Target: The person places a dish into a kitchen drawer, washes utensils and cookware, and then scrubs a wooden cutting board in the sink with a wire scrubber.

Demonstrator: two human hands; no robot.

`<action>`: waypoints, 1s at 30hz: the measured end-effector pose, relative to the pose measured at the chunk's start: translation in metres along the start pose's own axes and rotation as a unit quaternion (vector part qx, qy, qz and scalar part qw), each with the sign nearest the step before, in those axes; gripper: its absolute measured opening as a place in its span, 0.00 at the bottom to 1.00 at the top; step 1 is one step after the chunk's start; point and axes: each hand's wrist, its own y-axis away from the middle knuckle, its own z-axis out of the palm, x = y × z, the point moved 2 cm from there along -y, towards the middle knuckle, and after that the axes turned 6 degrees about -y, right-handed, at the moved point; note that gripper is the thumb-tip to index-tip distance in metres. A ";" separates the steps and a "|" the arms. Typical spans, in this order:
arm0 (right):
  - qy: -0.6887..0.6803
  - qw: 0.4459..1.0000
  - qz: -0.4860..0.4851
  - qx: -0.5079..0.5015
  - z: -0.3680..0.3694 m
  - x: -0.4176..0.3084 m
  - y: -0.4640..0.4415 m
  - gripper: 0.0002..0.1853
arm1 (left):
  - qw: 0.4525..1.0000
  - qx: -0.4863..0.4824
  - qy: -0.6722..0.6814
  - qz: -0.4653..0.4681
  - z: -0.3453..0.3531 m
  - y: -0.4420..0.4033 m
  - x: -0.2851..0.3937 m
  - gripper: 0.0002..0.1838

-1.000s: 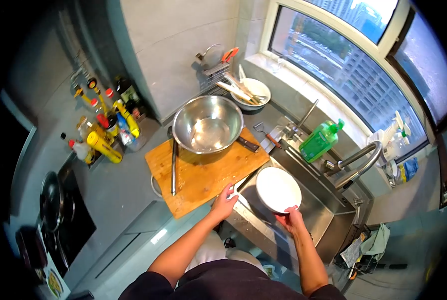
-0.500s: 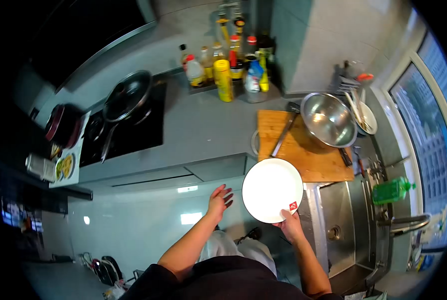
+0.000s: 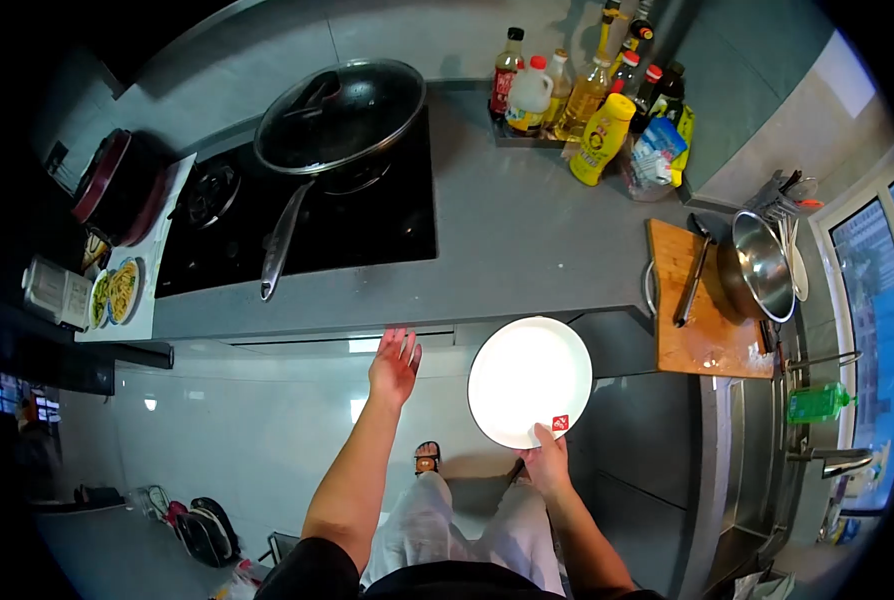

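My right hand (image 3: 547, 458) grips the near rim of a round white plate (image 3: 529, 375), thumb on top beside a small red sticker. The plate is held over the floor, in front of the counter. My left hand (image 3: 394, 368) holds nothing; its fingers are stretched out and apart, close to the counter's front edge. Beyond it, a lidded frying pan (image 3: 342, 120) sits on the black cooktop (image 3: 377, 230), its handle (image 3: 285, 240) pointing toward me. The glass lid hides most of the pan's contents.
Several sauce and oil bottles (image 3: 582, 100) stand at the back of the counter (image 3: 527, 250). On the right, a cutting board (image 3: 672, 345) carries a steel bowl (image 3: 762, 270) and a dark-headed utensil (image 3: 697, 280). The sink (image 3: 752, 470) lies nearer me. A plate of food (image 3: 122, 290) is at left.
My view has swung left toward the cooktop, and the pan now appears larger. The white plate has come along in my right hand. My left hand is now by the counter's edge, fingers straighter.
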 end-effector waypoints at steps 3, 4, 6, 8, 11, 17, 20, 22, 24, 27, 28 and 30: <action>0.006 0.999 0.007 0.035 0.006 0.043 0.007 0.19 | 1.000 -0.012 0.009 -0.023 -0.020 -0.012 0.010 0.25; 0.015 0.999 0.011 0.047 0.007 0.049 0.010 0.20 | 0.999 -0.028 -0.002 -0.023 -0.027 -0.014 0.008 0.25; 0.054 0.996 0.037 0.053 0.010 0.062 0.010 0.20 | 0.998 -0.061 -0.026 -0.016 -0.039 -0.016 0.012 0.24; 0.080 0.994 0.053 0.054 0.012 0.074 0.004 0.21 | 0.999 -0.048 -0.007 -0.023 -0.043 -0.022 0.012 0.25; 0.075 0.995 0.039 0.054 0.013 0.097 -0.014 0.19 | 0.999 -0.049 0.010 -0.016 -0.050 -0.033 0.014 0.24; 0.085 0.993 0.031 0.075 0.017 0.115 -0.038 0.19 | 0.984 -0.152 0.083 0.051 -0.077 -0.085 0.019 0.18; 0.080 0.996 0.023 0.038 0.003 0.122 -0.049 0.20 | 0.981 -0.143 0.120 0.051 -0.074 -0.097 0.023 0.19; 0.075 0.997 0.019 0.022 0.000 0.120 -0.052 0.20 | 0.984 -0.129 0.100 0.065 -0.075 -0.098 0.021 0.20; 0.089 0.995 0.020 0.042 -0.004 0.117 -0.046 0.21 | 0.986 -0.121 0.090 0.076 -0.070 -0.090 0.021 0.21; 0.088 0.995 0.015 0.033 -0.010 0.103 -0.032 0.21 | 0.985 -0.120 0.088 0.082 -0.059 -0.068 0.022 0.22; 0.084 0.996 0.017 0.027 -0.015 0.099 -0.023 0.22 | 0.986 -0.120 0.083 0.076 -0.062 -0.064 0.022 0.21; 0.090 0.996 -0.001 0.021 -0.017 0.090 -0.011 0.21 | 0.989 -0.111 0.072 0.069 -0.063 -0.054 0.025 0.20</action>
